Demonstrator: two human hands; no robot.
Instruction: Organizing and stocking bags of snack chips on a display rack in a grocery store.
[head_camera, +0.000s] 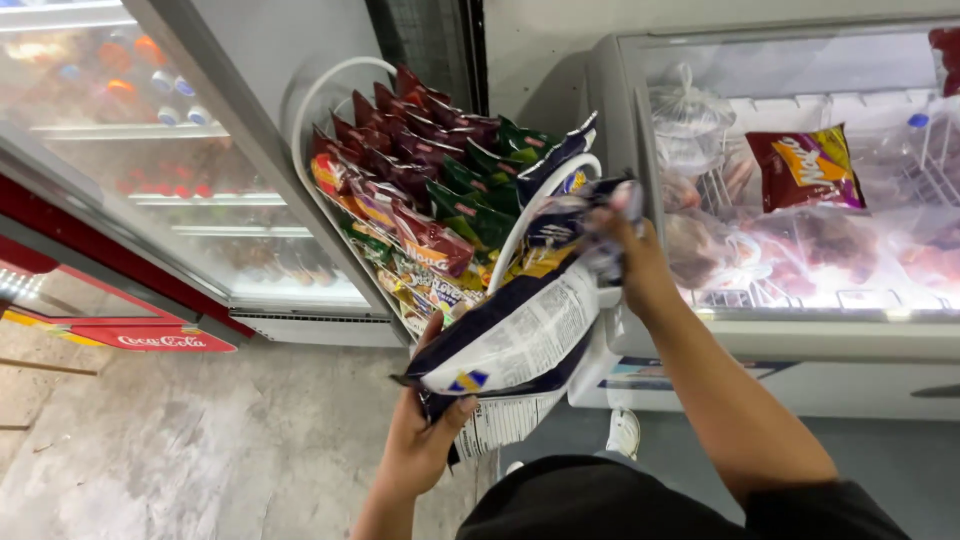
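My left hand (425, 430) grips the lower end of a stack of dark blue and white snack bags (520, 335). My right hand (630, 255) clutches the upper end of the same bags, up against the white wire rack (320, 110). The rack leans between a drinks fridge and a chest freezer. It is packed with rows of maroon (410, 135), green (475, 195) and orange-yellow snack bags (400, 250). The bags I hold overlap the rack's right rail.
A glass-door drinks fridge (140, 170) with a red base stands at the left. To the right, a glass-topped chest freezer (800, 180) holds frozen packs and a red snack bag (805, 168). Bare concrete floor (200, 440) lies below.
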